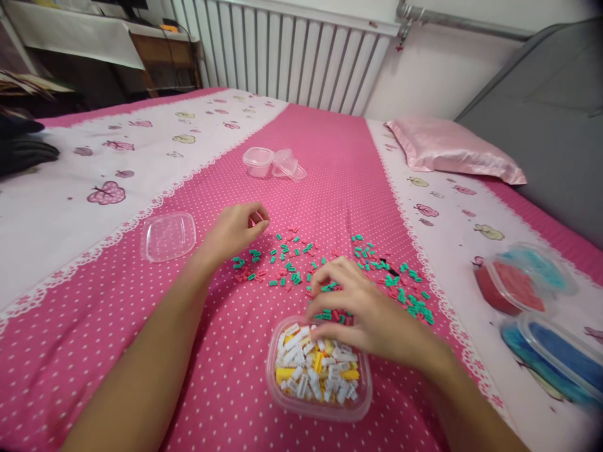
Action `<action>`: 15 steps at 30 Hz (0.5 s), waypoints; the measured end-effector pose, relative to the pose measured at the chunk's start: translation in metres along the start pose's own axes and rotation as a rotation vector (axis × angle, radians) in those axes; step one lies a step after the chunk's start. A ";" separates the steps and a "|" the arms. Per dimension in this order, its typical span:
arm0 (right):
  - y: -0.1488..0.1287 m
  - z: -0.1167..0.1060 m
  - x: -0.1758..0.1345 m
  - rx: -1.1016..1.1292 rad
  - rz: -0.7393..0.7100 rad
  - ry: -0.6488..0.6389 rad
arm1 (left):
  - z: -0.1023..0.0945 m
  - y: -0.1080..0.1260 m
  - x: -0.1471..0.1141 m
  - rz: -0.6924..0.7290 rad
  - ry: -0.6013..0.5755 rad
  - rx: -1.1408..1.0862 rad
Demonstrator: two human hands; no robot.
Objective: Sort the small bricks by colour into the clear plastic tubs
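Observation:
My left hand (241,225) hovers above the pink dotted bedspread, left of a loose scatter of small green and red plastic pieces (295,276). Its fingers are curled in, thumb close to the index finger; anything between them is too small to make out. Over the back right rim of a clear plastic tub (320,407) is my right hand (351,307), fingers bent and apart, with nothing visible in them. The tub is full of small white and yellow plastic pieces (315,370). More green and red pieces (400,282) lie beyond and right of this hand.
A clear lid (169,236) lies at left. Further back stand an empty clear tub (258,162) and loose lids (288,164). At right are a tub of red material (511,285) and a blue-filled tub (560,351). A pink pillow (452,147) rests near the headboard.

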State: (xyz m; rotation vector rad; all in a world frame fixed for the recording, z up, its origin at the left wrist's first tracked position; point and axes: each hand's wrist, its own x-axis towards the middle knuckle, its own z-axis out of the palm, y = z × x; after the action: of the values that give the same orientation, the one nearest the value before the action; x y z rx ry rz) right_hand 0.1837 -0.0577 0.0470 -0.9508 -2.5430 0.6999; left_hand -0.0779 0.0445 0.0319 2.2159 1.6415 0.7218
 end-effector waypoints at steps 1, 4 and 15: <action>-0.003 0.000 -0.001 -0.005 0.002 -0.014 | 0.000 0.000 0.000 0.001 -0.001 0.000; -0.005 -0.001 -0.004 -0.010 0.044 0.028 | 0.000 -0.001 0.001 0.000 0.006 0.001; -0.012 0.009 -0.005 0.088 0.026 -0.110 | -0.002 -0.002 0.000 -0.018 0.015 0.009</action>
State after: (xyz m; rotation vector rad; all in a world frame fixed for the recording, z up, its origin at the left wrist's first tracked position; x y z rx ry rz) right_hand 0.1768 -0.0719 0.0460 -0.9414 -2.5742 0.8873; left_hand -0.0802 0.0454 0.0326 2.2043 1.6730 0.7298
